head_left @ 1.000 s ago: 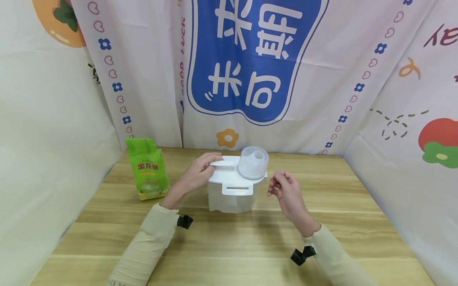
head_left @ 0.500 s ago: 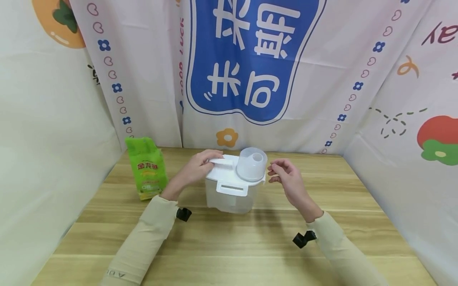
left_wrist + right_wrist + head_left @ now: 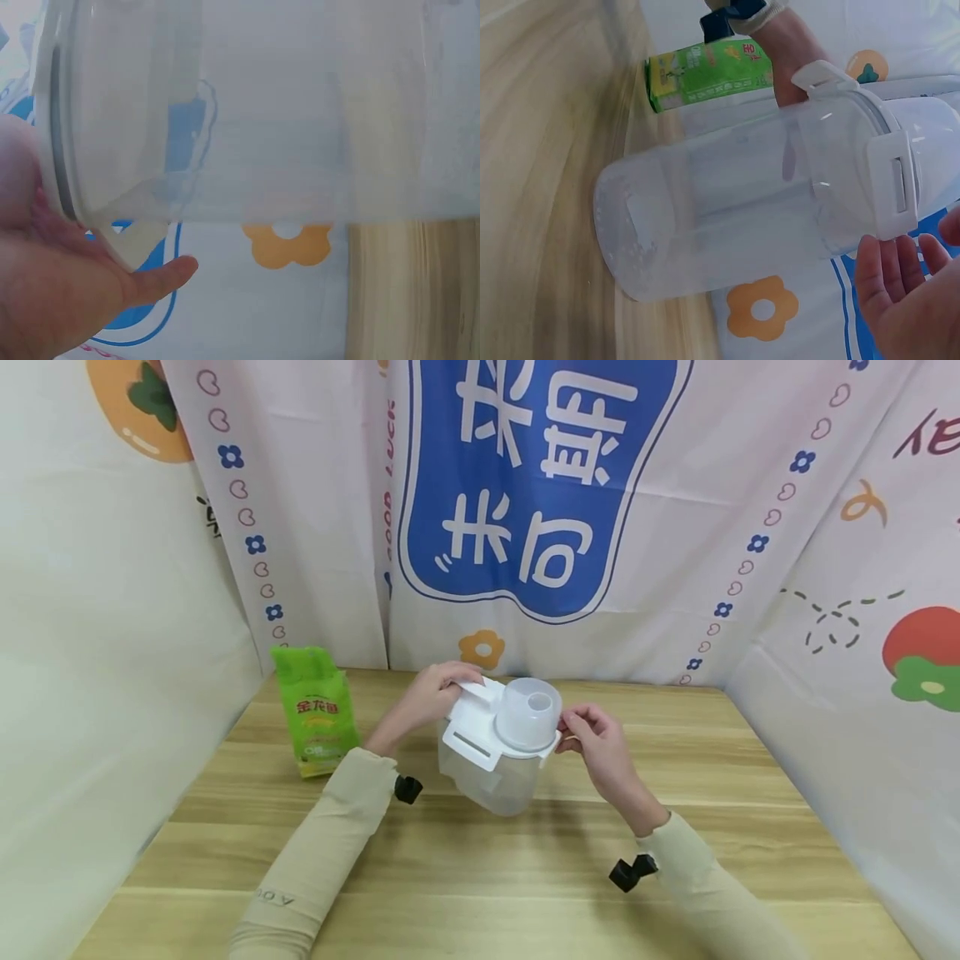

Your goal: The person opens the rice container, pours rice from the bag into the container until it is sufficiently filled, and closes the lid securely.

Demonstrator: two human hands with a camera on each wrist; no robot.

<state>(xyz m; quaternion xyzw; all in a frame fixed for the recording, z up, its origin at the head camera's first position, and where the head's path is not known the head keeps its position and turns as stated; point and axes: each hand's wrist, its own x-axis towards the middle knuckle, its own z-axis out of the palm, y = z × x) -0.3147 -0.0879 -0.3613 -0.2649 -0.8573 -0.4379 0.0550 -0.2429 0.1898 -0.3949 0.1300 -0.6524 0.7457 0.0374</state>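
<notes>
A clear plastic storage container (image 3: 495, 785) with a white lid (image 3: 474, 727) stands turned at an angle on the table. Over the lid's right part sits a translucent round cup (image 3: 528, 714). A slotted white latch (image 3: 472, 750) is at the front, another latch (image 3: 891, 184) at the right end. My left hand (image 3: 438, 689) grips the lid's left end; part of its fingers is hidden. At the other end, my right hand (image 3: 600, 743) has its fingertips touching the right latch's edge, with the thumb apart in the right wrist view. Nothing shows inside the container.
A green printed bag (image 3: 318, 714) stands upright at the table's back left. Printed cloth walls (image 3: 330, 527) close in the back and both sides. The wooden table (image 3: 480, 885) extends toward me.
The container has turned, its left end swinging away from me with my left hand. My right hand has come in to touch the lid's right end. The bag stays put.
</notes>
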